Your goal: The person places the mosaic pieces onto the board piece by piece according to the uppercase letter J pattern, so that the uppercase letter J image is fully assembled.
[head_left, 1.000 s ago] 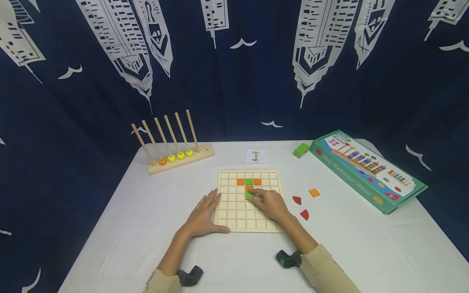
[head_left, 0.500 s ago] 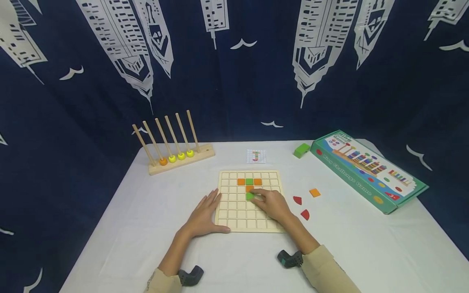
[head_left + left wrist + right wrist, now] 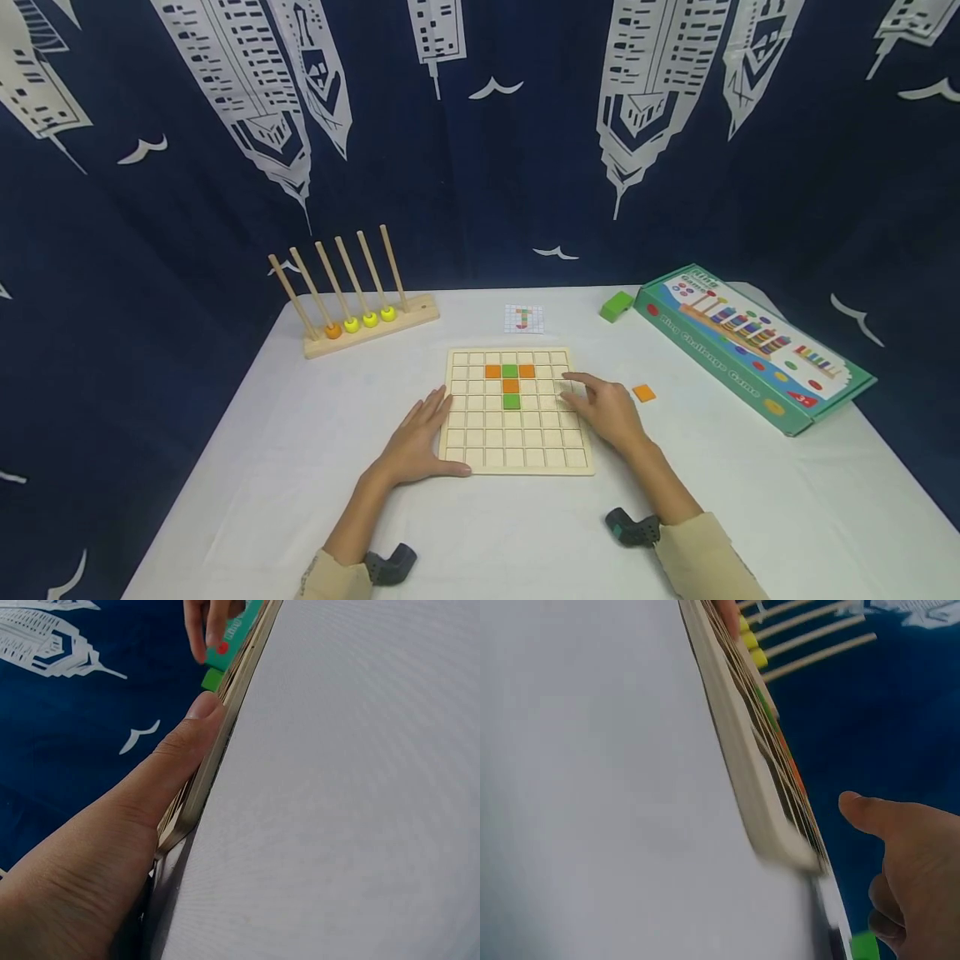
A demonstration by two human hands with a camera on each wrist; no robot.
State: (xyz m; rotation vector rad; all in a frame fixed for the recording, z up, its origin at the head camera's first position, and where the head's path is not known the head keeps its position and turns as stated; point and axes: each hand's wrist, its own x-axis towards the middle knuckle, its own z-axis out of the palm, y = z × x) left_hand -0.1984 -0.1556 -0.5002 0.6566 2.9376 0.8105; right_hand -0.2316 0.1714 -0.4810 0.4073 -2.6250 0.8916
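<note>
A wooden grid board (image 3: 476,437) lies on the white table. Set into its cells in a T shape are orange and green square tiles, the lowest a green tile (image 3: 512,402) below an orange tile (image 3: 511,387). My left hand (image 3: 412,446) rests spread along the board's left edge, its thumb at the near corner; the left wrist view shows that thumb (image 3: 161,769) against the rim. Over the board's right edge is my right hand (image 3: 611,412), thumb and forefinger apart with nothing between them. It hides the red quarter-circle pieces. Beside it lies a loose orange tile (image 3: 643,392).
Behind the board lies a small pattern card (image 3: 524,319). A peg stand (image 3: 412,312) with orange and yellow beads is at the back left. At the right are a green block (image 3: 617,307) and a green game box (image 3: 750,350). A dark printed cloth (image 3: 480,183) hangs behind.
My right hand has let go of the lower green tile, leaving it in its cell, and moved right to the board's edge, covering the red pieces. The left hand has stayed put.
</note>
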